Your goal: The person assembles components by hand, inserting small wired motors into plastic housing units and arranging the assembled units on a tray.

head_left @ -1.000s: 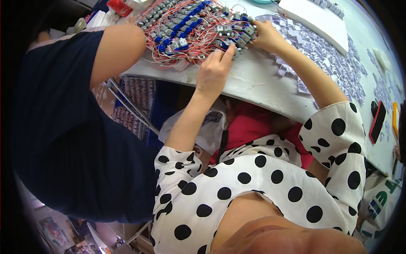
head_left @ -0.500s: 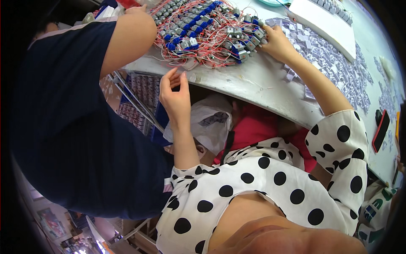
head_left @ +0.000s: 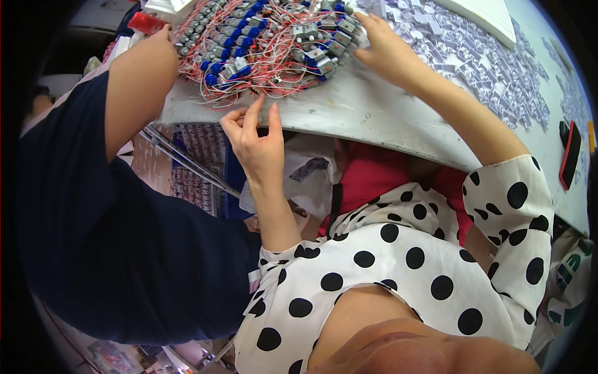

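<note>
A pile of small grey and blue motors (head_left: 233,47) with tangled red and white wires lies on the white table (head_left: 367,115). My left hand (head_left: 258,143) is raised at the table's near edge, just below the pile. Its fingers are apart, the tips near the loose wires, and I see nothing held in it. On the pile's right side is my right hand (head_left: 389,56). Thumb and forefinger are spread, with the fingertips beside a row of grey motors (head_left: 336,40). Nothing shows between them, though the far fingers are partly hidden.
Many small pale plastic parts (head_left: 473,68) are spread to the right, near a white foam slab (head_left: 483,19). A red-edged black phone-like object (head_left: 569,156) lies far right. Another person in dark clothing (head_left: 143,255) stands close on my left, their arm (head_left: 143,81) reaching over the table.
My right hand has come away from the motors it was touching, and its fingers have spread. My left hand's fingers have opened wider. The whole view has shifted, moving the pile leftward in it.
</note>
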`<state>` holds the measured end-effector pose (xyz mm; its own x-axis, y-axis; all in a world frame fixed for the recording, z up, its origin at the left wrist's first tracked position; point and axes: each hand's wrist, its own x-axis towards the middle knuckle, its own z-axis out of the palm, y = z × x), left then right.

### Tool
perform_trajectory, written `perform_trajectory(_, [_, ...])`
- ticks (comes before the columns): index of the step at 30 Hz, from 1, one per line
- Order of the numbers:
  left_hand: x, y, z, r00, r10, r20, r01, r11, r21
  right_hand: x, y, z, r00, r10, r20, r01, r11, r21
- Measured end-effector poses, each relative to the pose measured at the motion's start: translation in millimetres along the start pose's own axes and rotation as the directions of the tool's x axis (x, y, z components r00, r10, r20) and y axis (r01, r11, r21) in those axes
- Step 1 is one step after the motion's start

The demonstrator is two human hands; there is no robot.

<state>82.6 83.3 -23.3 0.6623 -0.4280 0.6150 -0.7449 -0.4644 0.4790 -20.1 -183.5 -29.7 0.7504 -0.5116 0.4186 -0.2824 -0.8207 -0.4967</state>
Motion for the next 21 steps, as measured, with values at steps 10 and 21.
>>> perform_trajectory(10, [24.2,-19.5,5.5,0.993,0.120,0.000,-0.119,0.989,0.086,-45.8,-106.2,25.6,0.853,-0.521,0.017,0.518,0.851,0.086])
perform_trajectory(21, [30.2,-24.9,-7.3,0.978,0.209,0.012,-0.207,0.974,-0.095,-26.0,-116.1,33.2,0.865,-0.473,-0.169,0.465,0.881,-0.086])
